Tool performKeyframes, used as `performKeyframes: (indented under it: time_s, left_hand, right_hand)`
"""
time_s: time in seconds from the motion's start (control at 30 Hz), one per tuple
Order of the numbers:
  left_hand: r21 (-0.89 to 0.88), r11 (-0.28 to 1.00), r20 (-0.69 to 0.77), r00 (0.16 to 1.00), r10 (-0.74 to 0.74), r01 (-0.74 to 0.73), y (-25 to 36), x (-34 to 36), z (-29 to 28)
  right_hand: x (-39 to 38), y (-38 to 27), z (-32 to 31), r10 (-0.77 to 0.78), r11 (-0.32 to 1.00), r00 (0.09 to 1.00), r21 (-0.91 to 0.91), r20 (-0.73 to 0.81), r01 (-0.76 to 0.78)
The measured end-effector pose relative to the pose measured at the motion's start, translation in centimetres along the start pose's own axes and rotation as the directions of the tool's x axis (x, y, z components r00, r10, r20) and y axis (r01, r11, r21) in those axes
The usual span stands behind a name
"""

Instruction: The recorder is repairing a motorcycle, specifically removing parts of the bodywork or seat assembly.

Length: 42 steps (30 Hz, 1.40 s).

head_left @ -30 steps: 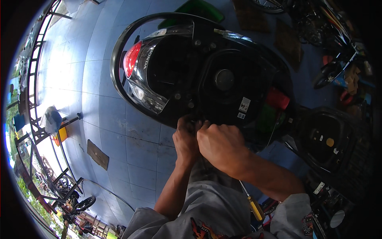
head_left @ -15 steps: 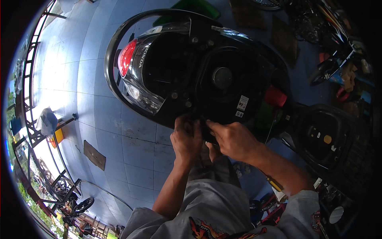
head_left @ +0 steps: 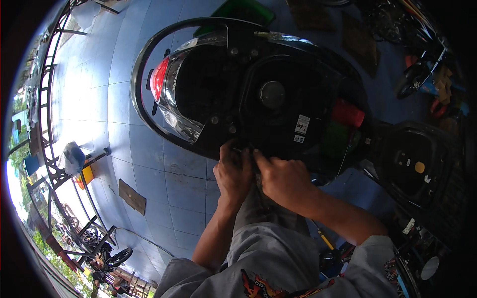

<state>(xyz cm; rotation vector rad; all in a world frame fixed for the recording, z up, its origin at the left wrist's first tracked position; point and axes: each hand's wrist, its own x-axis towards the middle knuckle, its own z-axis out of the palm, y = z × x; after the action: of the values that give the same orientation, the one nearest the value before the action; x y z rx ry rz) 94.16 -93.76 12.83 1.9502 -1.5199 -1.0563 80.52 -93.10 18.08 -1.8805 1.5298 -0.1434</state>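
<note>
A black scooter (head_left: 318,154) stands before me with its seat raised; a round fuel cap (head_left: 273,94) shows beneath. Against its near side edge, just below the grab rail (head_left: 135,84), both hands meet. My left hand (head_left: 232,174) is closed, thumb and fingers pinched around something small and dark that I cannot make out. Close beside it, my right hand (head_left: 285,181) has its fingers curled and its index finger pointing at the left thumb. Whatever lies between its fingertips is hidden in the dark gap at the bodywork.
To the right hangs the open seat (head_left: 410,164). A red cup-like thing (head_left: 348,113) sits at the scooter's right end. A yellow-handled screwdriver (head_left: 325,239) lies low, right of my legs. Beyond the scooter is a green tray (head_left: 258,10); left on the tiles, a flat brown board (head_left: 132,196).
My view has shifted slightly, so the scooter and floor sit a little differently. My right hand has drawn down and left, nearer my left hand, which keeps its pinch.
</note>
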Motion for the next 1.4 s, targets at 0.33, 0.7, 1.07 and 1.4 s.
performKeyframes:
  time_s: [0.33, 0.7, 1.07, 1.4]
  left_hand:
    - [-0.161, 0.987, -0.016, 1.000, 0.017, -0.019, -0.6, 0.0, -0.3]
    - [-0.147, 0.984, 0.076, 0.993, -0.091, 0.102, 0.1, 0.6, -1.3]
    - [-0.133, 0.990, 0.078, 0.996, -0.031, 0.041, 0.2, 0.9, -0.9]
    - [-0.032, 0.976, 0.147, 0.965, 0.219, -0.216, -0.2, 0.9, -1.0]
  right_hand:
    - [4.1, -4.6, -2.5, 0.066, 0.965, 0.935, -0.261, 0.349, 0.030]
    - [2.0, 0.5, -2.0, 0.105, 0.909, 0.981, 0.385, 0.166, -0.162]
    - [4.3, 0.7, -4.1, 0.122, 0.935, 0.927, 0.272, 0.354, -0.226]
    - [1.7, 3.9, -1.4, -0.017, 0.869, 0.976, 0.487, 0.217, -0.093]
